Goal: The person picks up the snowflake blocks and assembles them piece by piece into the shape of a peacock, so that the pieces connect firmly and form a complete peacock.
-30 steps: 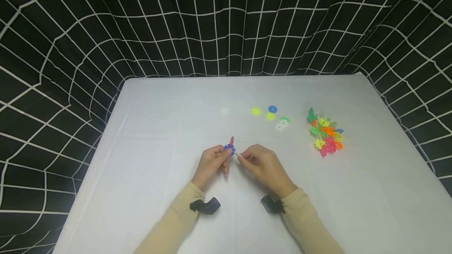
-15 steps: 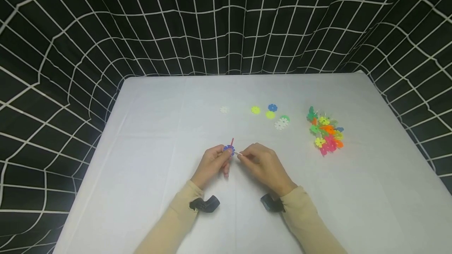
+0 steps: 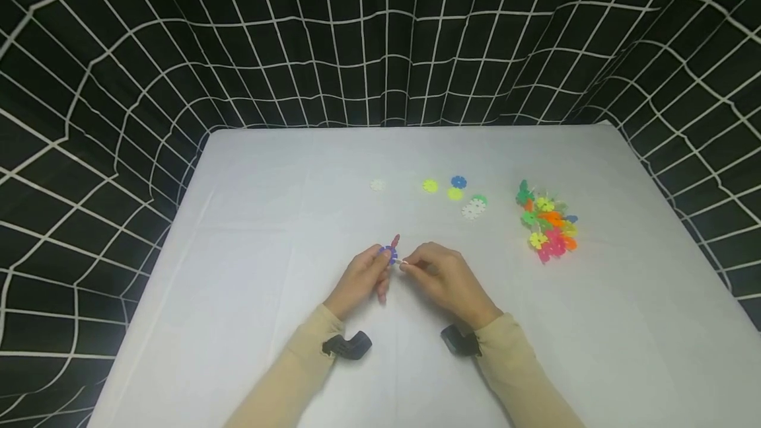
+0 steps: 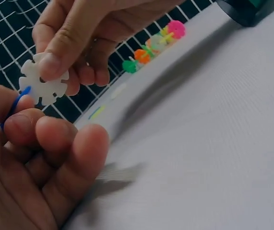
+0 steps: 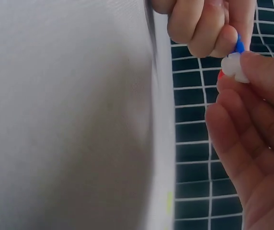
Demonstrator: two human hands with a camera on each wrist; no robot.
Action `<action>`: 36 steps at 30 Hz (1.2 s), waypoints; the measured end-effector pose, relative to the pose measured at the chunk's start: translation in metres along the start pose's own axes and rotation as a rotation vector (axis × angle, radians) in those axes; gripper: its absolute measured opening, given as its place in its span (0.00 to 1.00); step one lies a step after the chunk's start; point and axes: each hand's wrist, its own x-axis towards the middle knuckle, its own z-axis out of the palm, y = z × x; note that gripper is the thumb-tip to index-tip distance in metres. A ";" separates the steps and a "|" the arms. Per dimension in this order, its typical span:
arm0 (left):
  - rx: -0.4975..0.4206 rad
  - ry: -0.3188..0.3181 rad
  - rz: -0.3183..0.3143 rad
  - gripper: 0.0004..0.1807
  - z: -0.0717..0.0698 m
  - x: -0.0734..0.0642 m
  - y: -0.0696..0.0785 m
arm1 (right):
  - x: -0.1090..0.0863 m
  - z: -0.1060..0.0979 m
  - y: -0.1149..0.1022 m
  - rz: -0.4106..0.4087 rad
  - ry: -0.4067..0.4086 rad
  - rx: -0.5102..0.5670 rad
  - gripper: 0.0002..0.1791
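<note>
In the head view, my left hand point(image 3: 357, 279) pinches a blue notched snowflake disc point(image 3: 389, 253) between thumb and fingers. A reddish-pink disc point(image 3: 395, 241) sticks up at its far edge, and only a red sliver point(image 5: 221, 74) shows in the right wrist view. My right hand point(image 3: 448, 279) pinches a white snowflake disc point(image 4: 43, 88) by its near side. In the left wrist view the white disc's slotted edge meets the blue disc point(image 4: 16, 105), seen edge-on. Both hands are raised over the table, fingertips close together; the left fingers partly hide the blue disc.
Loose discs lie farther back on the white table point(image 3: 285, 216): a white one point(image 3: 377, 185), a yellow one point(image 3: 430, 185), a blue one point(image 3: 458, 181) and a white one point(image 3: 473, 209) overlapping a green. A joined multicoloured cluster point(image 3: 549, 223) sits right. Black grid-patterned cloth point(image 3: 357, 38) hangs behind.
The blue disc and the pink one have turned slightly in my left fingers and shifted a little right, toward the white disc. My right hand stays nearly in place with the white disc.
</note>
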 end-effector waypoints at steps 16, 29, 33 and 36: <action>-0.256 0.053 0.023 0.12 -0.003 -0.001 -0.001 | 0.007 -0.004 -0.003 0.195 -0.159 0.107 0.05; -0.351 -0.025 0.008 0.09 -0.006 -0.001 -0.002 | -0.008 -0.063 0.060 0.709 -0.165 -0.403 0.40; -0.359 -0.018 0.007 0.09 -0.006 -0.001 -0.001 | -0.005 -0.062 0.061 0.695 -0.195 -0.438 0.39; -0.385 -0.018 -0.003 0.09 -0.005 -0.001 -0.002 | -0.003 -0.062 0.061 0.704 -0.206 -0.400 0.34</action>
